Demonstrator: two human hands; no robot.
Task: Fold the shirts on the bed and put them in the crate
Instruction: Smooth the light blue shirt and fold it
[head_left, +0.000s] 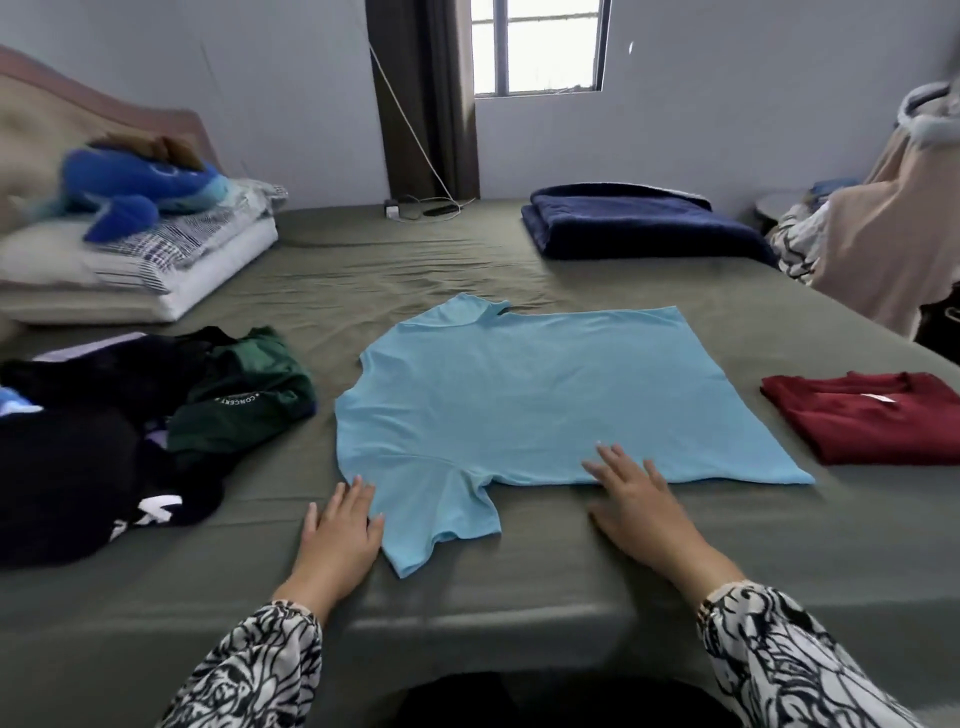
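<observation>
Two flat shirts, one pile

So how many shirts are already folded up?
1: the red shirt lies folded at the bed's right edge. The light blue shirt lies flat; the dark pile on the left may hide more.

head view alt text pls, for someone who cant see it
A light blue shirt lies spread flat on a green bed, and the person's left hand and right hand rest open at its near edge. A folded red shirt lies to the right, and a pile of dark clothes to the left.
</observation>
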